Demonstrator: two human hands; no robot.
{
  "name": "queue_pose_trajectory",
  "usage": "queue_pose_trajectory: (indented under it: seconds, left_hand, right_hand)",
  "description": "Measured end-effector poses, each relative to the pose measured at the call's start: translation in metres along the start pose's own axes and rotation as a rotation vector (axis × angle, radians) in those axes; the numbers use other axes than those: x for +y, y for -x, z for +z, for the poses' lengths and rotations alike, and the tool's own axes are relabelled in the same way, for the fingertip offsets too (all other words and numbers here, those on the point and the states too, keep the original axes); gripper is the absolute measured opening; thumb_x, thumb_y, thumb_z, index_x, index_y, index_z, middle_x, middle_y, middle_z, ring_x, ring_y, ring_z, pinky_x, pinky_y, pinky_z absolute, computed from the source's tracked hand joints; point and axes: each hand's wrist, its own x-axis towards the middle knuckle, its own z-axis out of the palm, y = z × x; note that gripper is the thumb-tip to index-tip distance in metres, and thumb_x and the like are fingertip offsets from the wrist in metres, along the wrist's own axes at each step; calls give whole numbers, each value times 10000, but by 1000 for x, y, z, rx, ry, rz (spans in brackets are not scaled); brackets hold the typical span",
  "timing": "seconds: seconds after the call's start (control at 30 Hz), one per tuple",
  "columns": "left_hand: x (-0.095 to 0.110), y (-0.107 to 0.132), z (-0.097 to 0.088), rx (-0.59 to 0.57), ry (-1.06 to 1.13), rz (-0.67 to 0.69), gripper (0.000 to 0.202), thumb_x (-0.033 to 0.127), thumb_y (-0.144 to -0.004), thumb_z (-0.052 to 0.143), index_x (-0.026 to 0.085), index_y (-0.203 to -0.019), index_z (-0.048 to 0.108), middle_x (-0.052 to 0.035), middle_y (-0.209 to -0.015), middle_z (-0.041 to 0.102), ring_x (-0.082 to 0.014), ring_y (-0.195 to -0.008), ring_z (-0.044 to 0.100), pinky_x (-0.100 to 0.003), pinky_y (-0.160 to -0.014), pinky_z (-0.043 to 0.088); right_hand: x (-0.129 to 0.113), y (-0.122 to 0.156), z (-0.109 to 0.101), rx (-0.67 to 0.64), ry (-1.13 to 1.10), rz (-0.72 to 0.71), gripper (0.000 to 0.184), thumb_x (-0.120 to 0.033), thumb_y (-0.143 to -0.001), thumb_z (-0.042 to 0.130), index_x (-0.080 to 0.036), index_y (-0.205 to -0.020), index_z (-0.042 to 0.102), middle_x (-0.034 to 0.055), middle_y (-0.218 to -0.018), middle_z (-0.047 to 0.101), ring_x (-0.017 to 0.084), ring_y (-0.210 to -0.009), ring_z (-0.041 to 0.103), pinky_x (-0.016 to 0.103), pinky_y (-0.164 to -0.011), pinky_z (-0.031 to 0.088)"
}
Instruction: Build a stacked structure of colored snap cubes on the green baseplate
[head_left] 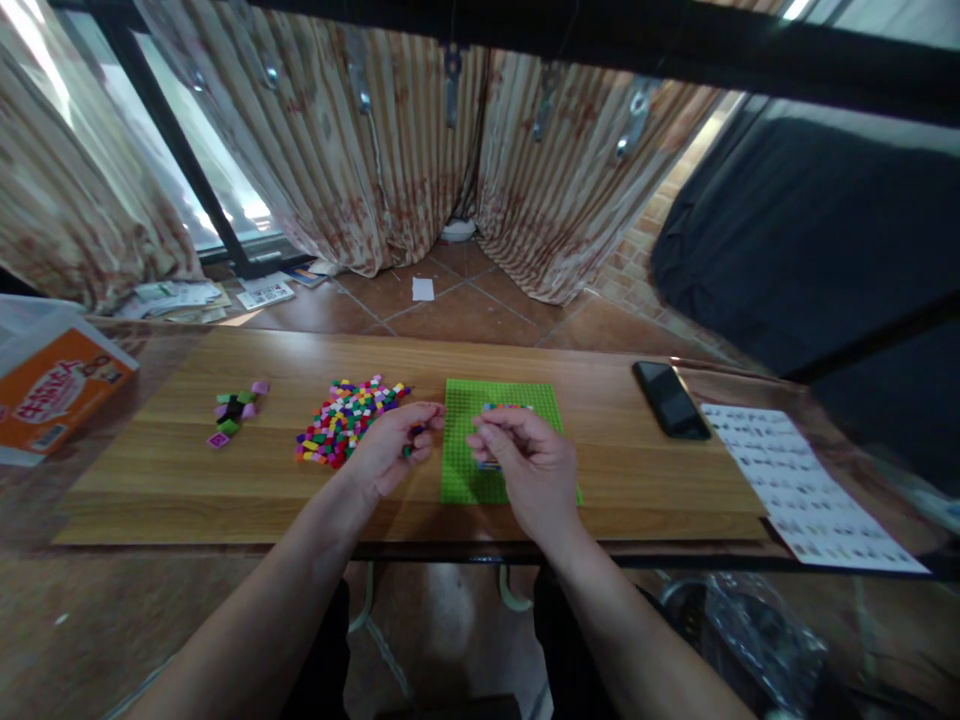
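Observation:
My left hand is over the right side of a heap of small coloured toy bricks. Its fingers are curled and closed; dark and green bits show between them, but whether they are held bricks I cannot make out. My right hand is above a green studded baseplate, thumb and fingertips pinched together. Whatever is in that pinch is too small to tell. Partly hidden under the right hand, a multicoloured brick build sits on the baseplate.
Larger pink, green and black blocks lie at the left of the wooden table. A black phone and a printed sheet are at the right. A plastic tub with an orange label stands at the far left.

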Motion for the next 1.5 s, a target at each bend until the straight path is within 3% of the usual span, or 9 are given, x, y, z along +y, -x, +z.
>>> queue_pose_trajectory:
  seconds: [0.23, 0.37, 0.47, 0.7, 0.9, 1.1, 1.3, 1.5]
  left_hand:
    - [-1, 0, 1, -23, -48, 14, 114, 175, -732, 641, 88, -805, 654, 0, -693, 556, -16, -439, 354, -139, -369, 230]
    - [0, 0, 1, -26, -62, 30, 115, 178, -717, 652, 89, -791, 655, 0, -688, 555, -17, -439, 359, -141, -369, 229]
    - [-1, -1, 1, -31, -68, 41, 118, 171, -715, 654, 89, -800, 660, -2, -695, 561, -17, -442, 365, -142, -373, 241]
    - [-3, -1, 2, -6, -66, 41, 110, 161, -708, 659, 89, -790, 667, -9, -688, 575, -16, -437, 365, -140, -373, 232]
    - [-2, -1, 1, -21, -72, 44, 123, 180, -699, 678, 93, -784, 667, -6, -688, 578, -15, -441, 371, -139, -377, 235]
    - [-4, -4, -2, -54, -87, 60, 143, 215, -704, 704, 105, -782, 657, 2, -665, 577, -16, -438, 372, -139, -376, 221]
    - [-3, -4, -1, -54, -96, 57, 126, 205, -714, 691, 104, -778, 647, 5, -660, 572, -12, -430, 364, -139, -373, 214]
    - [-3, -4, -2, -61, -112, 72, 132, 222, -726, 686, 107, -781, 651, 5, -666, 565, -16, -435, 368, -143, -364, 210]
  right_hand:
    - [-2, -15, -37, 88, 78, -54, 142, -306, -789, 687, -220, -901, 699, 30, -871, 701, 168, -776, 711, 305, -683, 618]
    - [1, -15, -52, 61, 195, -109, 150, -319, -837, 633, -226, -927, 709, 48, -1021, 634, 152, -783, 696, 307, -688, 615]
    - [6, -15, -60, 31, 299, -110, 174, -329, -847, 616, -224, -938, 722, 48, -1019, 622, 132, -724, 675, 300, -666, 602]
    - [14, -16, -61, 40, 562, -211, 117, -275, -808, 649, -229, -856, 745, 38, -896, 717, 166, -806, 655, 279, -664, 527]
    - [9, -17, -60, 53, 606, -252, 111, -257, -811, 629, -225, -839, 731, 33, -873, 722, 166, -781, 650, 299, -698, 523]
    - [9, -27, -79, 151, 523, -177, 108, -292, -769, 665, -204, -806, 715, 32, -791, 713, 182, -764, 643, 338, -718, 520]
    - [8, -24, -83, 48, 481, 3, 137, -314, -718, 706, -186, -767, 722, 26, -742, 711, 162, -692, 629, 325, -686, 509]
    - [7, -21, -84, 14, 533, -16, 126, -301, -736, 697, -190, -786, 731, 25, -772, 707, 153, -706, 625, 315, -682, 500]
